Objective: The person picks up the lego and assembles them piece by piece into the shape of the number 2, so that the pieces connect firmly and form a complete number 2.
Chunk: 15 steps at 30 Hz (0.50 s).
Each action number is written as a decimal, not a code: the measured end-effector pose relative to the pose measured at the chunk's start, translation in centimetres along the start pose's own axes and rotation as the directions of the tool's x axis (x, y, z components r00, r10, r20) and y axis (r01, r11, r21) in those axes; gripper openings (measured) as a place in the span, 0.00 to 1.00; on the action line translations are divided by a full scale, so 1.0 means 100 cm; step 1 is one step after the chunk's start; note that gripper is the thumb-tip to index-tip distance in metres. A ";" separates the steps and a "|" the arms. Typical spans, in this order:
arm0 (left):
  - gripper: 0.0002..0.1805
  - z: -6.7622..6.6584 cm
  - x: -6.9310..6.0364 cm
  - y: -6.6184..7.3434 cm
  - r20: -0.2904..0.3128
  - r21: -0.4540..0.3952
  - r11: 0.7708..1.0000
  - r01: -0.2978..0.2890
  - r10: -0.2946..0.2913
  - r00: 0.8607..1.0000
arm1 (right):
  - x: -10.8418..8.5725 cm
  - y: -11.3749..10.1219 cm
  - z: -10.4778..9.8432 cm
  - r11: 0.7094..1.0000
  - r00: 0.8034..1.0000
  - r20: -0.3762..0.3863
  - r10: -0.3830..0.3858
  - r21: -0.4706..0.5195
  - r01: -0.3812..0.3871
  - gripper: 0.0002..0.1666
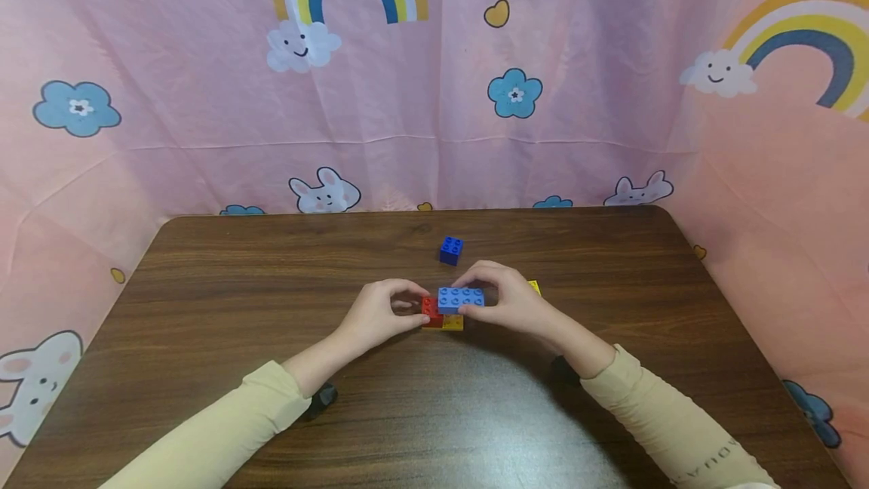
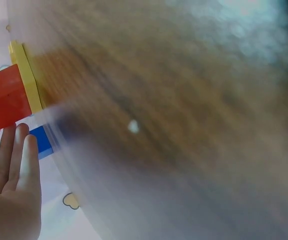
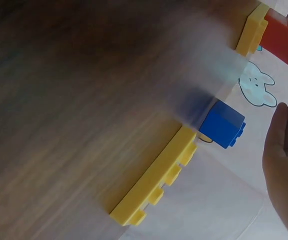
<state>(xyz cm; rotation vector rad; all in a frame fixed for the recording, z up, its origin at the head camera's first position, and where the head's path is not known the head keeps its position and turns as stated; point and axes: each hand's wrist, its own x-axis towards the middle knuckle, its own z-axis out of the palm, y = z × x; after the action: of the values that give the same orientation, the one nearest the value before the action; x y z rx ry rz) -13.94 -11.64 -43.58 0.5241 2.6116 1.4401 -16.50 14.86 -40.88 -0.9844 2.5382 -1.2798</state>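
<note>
In the head view, my left hand [image 1: 373, 315] holds a red brick [image 1: 431, 309] between thumb and fingers. The red brick stands on the left part of a thin yellow brick [image 1: 453, 321] on the table. My right hand [image 1: 505, 296] pinches a light blue eight-stud brick [image 1: 462, 297] by its right part, studs up. This brick is raised above the right part of the yellow one and hides some of it. In the left wrist view, the fingers lie along the side of the red brick [image 2: 6, 97]; the thumb is out of sight.
A dark blue four-stud brick [image 1: 451, 250] stands farther back on the brown table [image 1: 271, 255]. A long yellow brick [image 3: 156, 175] lies to the right, mostly hidden by my right hand in the head view. A patterned pink curtain [image 1: 421, 104] hangs behind the table.
</note>
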 end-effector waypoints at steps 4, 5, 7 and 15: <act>0.17 0.000 -0.001 0.000 0.004 0.018 1.000 -0.013 0.013 1.000 | 0.002 0.000 0.003 1.000 1.000 0.003 0.004 0.004 -0.004 0.17; 0.17 -0.001 -0.001 0.001 0.004 0.021 1.000 -0.018 0.018 1.000 | 0.002 -0.001 0.004 1.000 1.000 0.003 0.005 0.001 -0.005 0.17; 0.17 -0.001 -0.001 0.001 0.003 0.027 0.999 -0.027 0.027 1.000 | 0.002 0.000 0.005 1.000 1.000 0.001 0.003 -0.001 -0.003 0.17; 0.18 -0.001 -0.002 0.003 -0.005 0.043 0.998 -0.045 0.046 0.999 | 0.004 0.001 0.009 1.000 1.000 0.000 -0.013 -0.017 0.013 0.17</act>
<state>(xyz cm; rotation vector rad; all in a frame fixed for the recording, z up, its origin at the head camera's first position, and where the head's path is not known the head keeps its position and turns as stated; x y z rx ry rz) -13.74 -11.64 -43.26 0.5885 2.6574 1.4043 -16.49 14.04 -41.44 -1.0064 2.5511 -1.2635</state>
